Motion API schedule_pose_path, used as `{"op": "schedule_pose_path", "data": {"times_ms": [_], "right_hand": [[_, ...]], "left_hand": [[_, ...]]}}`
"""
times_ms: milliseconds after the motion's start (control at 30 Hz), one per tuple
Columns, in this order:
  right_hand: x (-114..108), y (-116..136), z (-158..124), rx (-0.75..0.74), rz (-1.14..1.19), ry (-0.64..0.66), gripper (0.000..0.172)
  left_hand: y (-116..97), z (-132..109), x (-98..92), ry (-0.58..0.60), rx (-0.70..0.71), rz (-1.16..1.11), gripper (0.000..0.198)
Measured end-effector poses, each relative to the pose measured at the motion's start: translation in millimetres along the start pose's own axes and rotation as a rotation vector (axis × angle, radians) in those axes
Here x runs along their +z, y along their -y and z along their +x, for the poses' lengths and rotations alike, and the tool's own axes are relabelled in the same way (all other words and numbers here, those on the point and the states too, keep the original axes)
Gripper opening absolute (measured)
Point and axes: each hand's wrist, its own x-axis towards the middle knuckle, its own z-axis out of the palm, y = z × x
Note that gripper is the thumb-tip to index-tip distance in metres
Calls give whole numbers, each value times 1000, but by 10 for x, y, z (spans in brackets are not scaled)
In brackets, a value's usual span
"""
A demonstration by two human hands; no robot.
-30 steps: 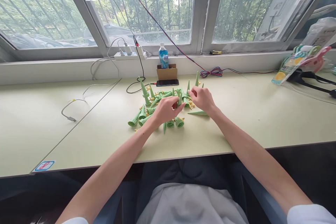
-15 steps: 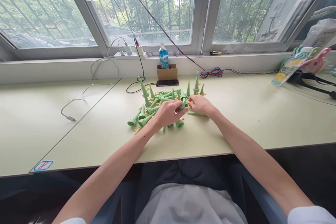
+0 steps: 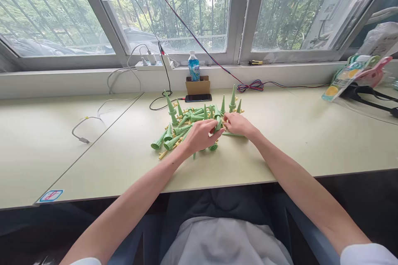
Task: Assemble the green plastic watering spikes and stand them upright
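Pale tabletop [image 3: 311, 140] extends to either side of the piled green cones [image 3: 158, 143], its front edge [image 3: 217, 185] passing beneath both forearms [image 3: 143, 186]. At the pile's right, one held cone [image 3: 219, 126] points upward, long axis tilted, clamped in the left hand's [image 3: 202, 134] fingers. Beside it, the right hand's [image 3: 239, 124] fingers bend; their grip cannot be told.
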Motion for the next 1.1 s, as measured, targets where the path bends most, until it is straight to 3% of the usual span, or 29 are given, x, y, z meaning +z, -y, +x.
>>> {"op": "schedule_pose_path", "data": {"times_ms": [1100], "right_hand": [[10, 16, 3, -16, 3, -23, 12]], "left_hand": [[2, 0, -4, -27, 4, 5, 35]]}}
